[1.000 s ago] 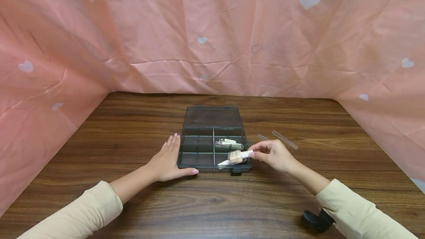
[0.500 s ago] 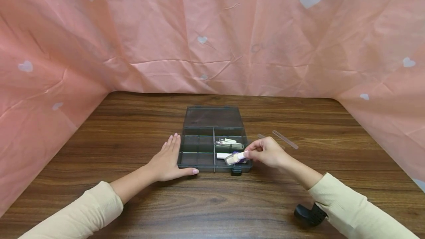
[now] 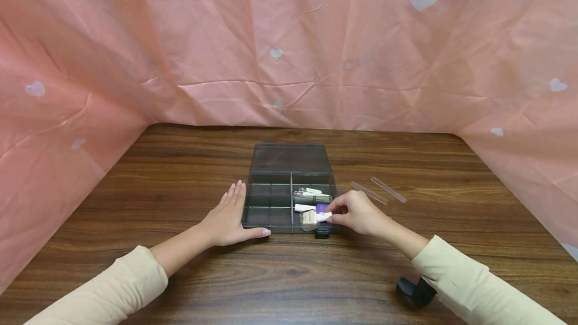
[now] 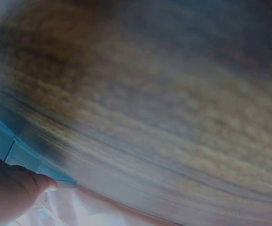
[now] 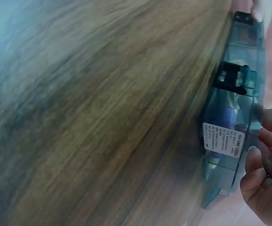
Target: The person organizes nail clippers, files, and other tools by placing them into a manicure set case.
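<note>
An open dark clear organiser box (image 3: 271, 214) with several compartments lies mid-table. My left hand (image 3: 228, 217) rests flat on the table, fingers straight, against the box's left wall. My right hand (image 3: 354, 213) pinches the white cap of a small beige bottle (image 3: 311, 219) lying in the front right compartment, next to a white and purple tube (image 3: 309, 208). Nail clippers (image 3: 311, 196) sit in the compartment behind. In the right wrist view the box's front wall (image 5: 230, 141) with its black latch (image 5: 233, 77) shows beside my right fingers (image 5: 263, 162).
Two thin clear strips (image 3: 379, 190) lie on the wooden table (image 3: 180, 275) right of the box. The box lid (image 3: 289, 158) lies open flat behind it. Pink heart-print sheeting (image 3: 289, 44) walls the table on three sides. A black wrist device (image 3: 413, 291) hangs under my right sleeve.
My right hand has moved left and down, lowering the beige bottle from above the box's right edge into the front right compartment. The left hand has stayed put.
</note>
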A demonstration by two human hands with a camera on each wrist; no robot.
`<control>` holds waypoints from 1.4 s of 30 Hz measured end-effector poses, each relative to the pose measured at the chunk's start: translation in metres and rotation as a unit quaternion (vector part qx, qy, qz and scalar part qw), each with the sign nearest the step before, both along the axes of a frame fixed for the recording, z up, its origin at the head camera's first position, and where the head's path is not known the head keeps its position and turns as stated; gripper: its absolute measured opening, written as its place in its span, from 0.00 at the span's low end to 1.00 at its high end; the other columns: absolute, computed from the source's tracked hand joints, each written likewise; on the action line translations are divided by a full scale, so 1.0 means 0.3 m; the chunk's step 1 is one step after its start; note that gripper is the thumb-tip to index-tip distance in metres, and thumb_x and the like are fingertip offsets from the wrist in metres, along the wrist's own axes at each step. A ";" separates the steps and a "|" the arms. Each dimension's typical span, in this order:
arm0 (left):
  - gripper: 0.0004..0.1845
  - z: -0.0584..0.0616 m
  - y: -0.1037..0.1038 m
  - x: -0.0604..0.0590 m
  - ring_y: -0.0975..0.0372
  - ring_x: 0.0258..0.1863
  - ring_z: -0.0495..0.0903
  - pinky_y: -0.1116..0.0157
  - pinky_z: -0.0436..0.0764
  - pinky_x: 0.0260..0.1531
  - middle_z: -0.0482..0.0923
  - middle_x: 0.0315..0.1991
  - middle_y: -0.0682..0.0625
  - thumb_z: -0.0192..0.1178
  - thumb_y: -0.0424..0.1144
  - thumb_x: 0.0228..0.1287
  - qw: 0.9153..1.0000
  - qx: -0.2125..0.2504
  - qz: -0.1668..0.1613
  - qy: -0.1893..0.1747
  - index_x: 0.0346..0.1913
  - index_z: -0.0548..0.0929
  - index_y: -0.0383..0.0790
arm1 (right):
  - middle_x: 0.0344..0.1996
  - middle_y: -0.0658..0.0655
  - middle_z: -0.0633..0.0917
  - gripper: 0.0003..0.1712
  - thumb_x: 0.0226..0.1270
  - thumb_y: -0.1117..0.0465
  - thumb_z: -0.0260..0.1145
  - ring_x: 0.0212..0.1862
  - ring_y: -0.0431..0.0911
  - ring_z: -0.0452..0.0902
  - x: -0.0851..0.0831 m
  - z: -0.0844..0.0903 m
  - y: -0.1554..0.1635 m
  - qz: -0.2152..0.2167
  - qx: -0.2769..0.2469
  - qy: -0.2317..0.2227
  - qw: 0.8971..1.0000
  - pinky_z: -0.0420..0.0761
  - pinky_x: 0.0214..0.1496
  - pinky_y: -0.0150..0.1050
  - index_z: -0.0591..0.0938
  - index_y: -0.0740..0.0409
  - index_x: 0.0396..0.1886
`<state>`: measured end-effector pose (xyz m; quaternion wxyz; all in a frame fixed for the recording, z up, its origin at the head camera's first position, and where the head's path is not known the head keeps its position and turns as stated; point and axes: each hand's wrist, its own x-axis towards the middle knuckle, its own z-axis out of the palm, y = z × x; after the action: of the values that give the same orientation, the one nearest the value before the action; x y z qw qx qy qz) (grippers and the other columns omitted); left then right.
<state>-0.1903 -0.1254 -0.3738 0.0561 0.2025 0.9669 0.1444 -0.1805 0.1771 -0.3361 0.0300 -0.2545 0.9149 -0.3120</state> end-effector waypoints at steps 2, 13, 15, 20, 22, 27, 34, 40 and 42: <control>0.66 0.000 0.000 0.000 0.45 0.73 0.38 0.51 0.47 0.71 0.38 0.73 0.32 0.52 0.77 0.46 1.000 -0.001 0.000 0.001 0.71 0.43 0.26 | 0.22 0.51 0.85 0.04 0.53 0.68 0.68 0.22 0.31 0.66 -0.005 0.001 0.001 0.012 0.017 0.012 1.000 0.67 0.22 0.26 0.87 0.62 0.29; 0.66 -0.002 0.000 0.003 0.45 0.73 0.39 0.51 0.47 0.71 0.39 0.73 0.32 0.51 0.77 0.46 1.000 0.000 0.000 -0.001 0.71 0.43 0.26 | 0.25 0.52 0.86 0.03 0.55 0.68 0.68 0.24 0.31 0.68 -0.005 -0.013 0.029 -0.018 -0.015 0.079 0.997 0.70 0.24 0.27 0.87 0.60 0.26; 0.66 -0.001 0.000 0.002 0.45 0.73 0.39 0.51 0.47 0.71 0.38 0.73 0.32 0.52 0.76 0.46 1.000 0.000 0.001 0.000 0.71 0.43 0.26 | 0.23 0.51 0.84 0.03 0.55 0.68 0.68 0.22 0.31 0.65 -0.003 -0.010 0.046 -0.044 -0.029 0.098 0.994 0.68 0.23 0.28 0.87 0.60 0.26; 0.66 0.001 0.000 0.000 0.45 0.73 0.39 0.51 0.47 0.72 0.39 0.73 0.32 0.52 0.76 0.46 1.000 0.002 0.001 0.003 0.71 0.43 0.25 | 0.22 0.50 0.82 0.02 0.55 0.68 0.68 0.22 0.33 0.65 0.002 0.003 0.101 -0.086 -0.033 0.131 0.987 0.69 0.23 0.28 0.87 0.60 0.27; 0.66 0.000 -0.001 0.000 0.45 0.73 0.39 0.51 0.47 0.71 0.39 0.72 0.32 0.52 0.76 0.46 1.000 0.002 0.000 0.003 0.71 0.43 0.25 | 0.20 0.51 0.82 0.02 0.55 0.68 0.68 0.21 0.33 0.66 0.004 0.006 0.127 -0.093 -0.031 0.130 0.987 0.68 0.22 0.28 0.86 0.61 0.27; 0.66 -0.001 -0.004 -0.001 0.45 0.73 0.39 0.51 0.47 0.71 0.38 0.73 0.32 0.52 0.76 0.46 1.000 0.001 0.001 -0.002 0.71 0.43 0.25 | 0.20 0.53 0.81 0.03 0.56 0.68 0.67 0.18 0.34 0.66 0.012 -0.003 0.189 -0.096 -0.043 0.122 0.987 0.72 0.16 0.29 0.86 0.62 0.29; 0.66 0.001 -0.004 -0.001 0.44 0.73 0.39 0.50 0.46 0.71 0.37 0.73 0.32 0.51 0.77 0.46 1.000 0.003 -0.001 -0.007 0.71 0.42 0.25 | 0.26 0.53 0.84 0.04 0.53 0.69 0.69 0.25 0.29 0.68 0.013 -0.039 0.271 -0.094 -0.040 0.149 0.984 0.72 0.24 0.28 0.87 0.61 0.30; 0.66 0.005 -0.006 0.000 0.44 0.73 0.39 0.50 0.47 0.71 0.38 0.73 0.32 0.51 0.76 0.46 1.000 0.003 -0.001 -0.005 0.71 0.42 0.25 | 0.30 0.56 0.85 0.06 0.54 0.68 0.68 0.29 0.27 0.73 0.027 -0.065 0.322 -0.074 -0.052 0.112 0.990 0.74 0.27 0.28 0.86 0.63 0.33; 0.66 0.005 -0.007 0.000 0.44 0.73 0.39 0.50 0.47 0.71 0.38 0.73 0.32 0.51 0.76 0.46 1.000 0.002 0.000 -0.005 0.71 0.42 0.25 | 0.31 0.57 0.85 0.07 0.54 0.68 0.68 0.30 0.26 0.73 0.032 -0.075 0.335 -0.072 -0.050 0.108 0.990 0.75 0.28 0.28 0.86 0.63 0.34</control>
<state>-0.1903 -0.1275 -0.3722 0.0601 0.2023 0.9663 0.1474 -0.1710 0.2776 -0.3587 -0.1046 -0.2216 0.9117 -0.3297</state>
